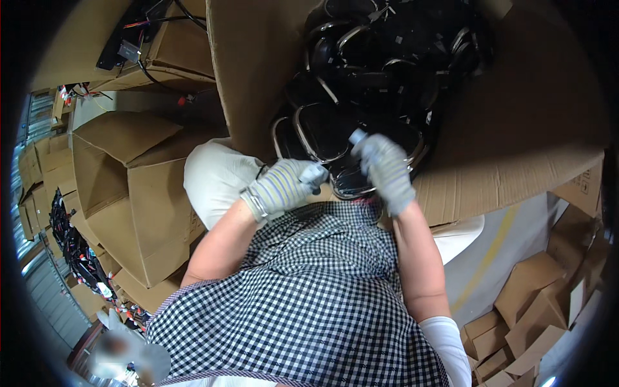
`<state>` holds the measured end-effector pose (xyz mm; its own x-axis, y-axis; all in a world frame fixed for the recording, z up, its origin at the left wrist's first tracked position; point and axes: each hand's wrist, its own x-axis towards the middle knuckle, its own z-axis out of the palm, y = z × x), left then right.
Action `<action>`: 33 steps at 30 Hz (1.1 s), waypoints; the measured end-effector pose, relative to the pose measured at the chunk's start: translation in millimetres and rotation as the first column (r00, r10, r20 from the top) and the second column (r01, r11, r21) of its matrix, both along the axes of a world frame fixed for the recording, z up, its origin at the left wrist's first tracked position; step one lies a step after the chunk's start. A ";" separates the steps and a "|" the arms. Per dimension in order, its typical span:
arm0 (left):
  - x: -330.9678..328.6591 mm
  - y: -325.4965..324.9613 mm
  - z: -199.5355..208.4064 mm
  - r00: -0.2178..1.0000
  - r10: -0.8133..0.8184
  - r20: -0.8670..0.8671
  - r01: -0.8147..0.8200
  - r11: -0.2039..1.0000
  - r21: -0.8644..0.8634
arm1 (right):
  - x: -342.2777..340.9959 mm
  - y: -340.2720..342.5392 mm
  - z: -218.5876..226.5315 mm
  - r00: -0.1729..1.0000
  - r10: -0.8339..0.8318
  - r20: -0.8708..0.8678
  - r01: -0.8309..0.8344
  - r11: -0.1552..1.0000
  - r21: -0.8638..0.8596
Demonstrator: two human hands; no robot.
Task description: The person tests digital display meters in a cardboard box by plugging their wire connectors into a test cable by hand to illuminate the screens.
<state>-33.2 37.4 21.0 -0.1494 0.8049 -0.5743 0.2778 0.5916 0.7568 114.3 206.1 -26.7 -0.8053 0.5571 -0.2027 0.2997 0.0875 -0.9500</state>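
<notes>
My left hand point(280, 187), in a striped work glove, is closed with the thumb and fingers together in front of my apron. A small dark bit shows under its fingertips, too little to name. My right hand point(387, 169), gloved the same way, is smeared by motion over the near parts. A pale blue tip point(357, 136) sticks out at its fingers; whether it is a glove tip or a small object is unclear. Just beyond both hands lie black rounded parts with shiny silver rims point(322, 132), heaped in a large cardboard box point(516, 174).
An open cardboard box point(145, 206) stands on the left. Above it, wired black parts point(129, 51) lie on cartons. More cartons point(529, 309) pile up at the lower right, past a yellow floor line point(487, 258). At the left edge hang dark wire bundles point(77, 245); a blurred person point(126, 355) is below.
</notes>
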 end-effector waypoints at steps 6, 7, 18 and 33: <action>-21.5 39.3 30.5 0.887 0.173 0.429 -0.290 0.930 0.225 | -55.2 90.2 -58.5 0.782 -0.257 0.568 -0.061 0.876 0.479; -20.0 42.1 26.4 0.851 0.227 0.473 -0.356 0.912 0.202 | -58.6 95.0 -66.0 0.736 -0.210 0.644 -0.100 0.907 0.410; -22.8 49.7 31.7 0.860 0.224 0.460 -0.365 0.898 0.245 | -63.5 93.7 -48.4 0.667 -0.088 0.739 -0.376 0.817 0.437; -24.9 53.5 26.0 0.843 0.316 0.436 -0.446 0.863 0.238 | -170.6 189.1 -56.3 0.889 0.024 0.457 -0.447 0.265 0.855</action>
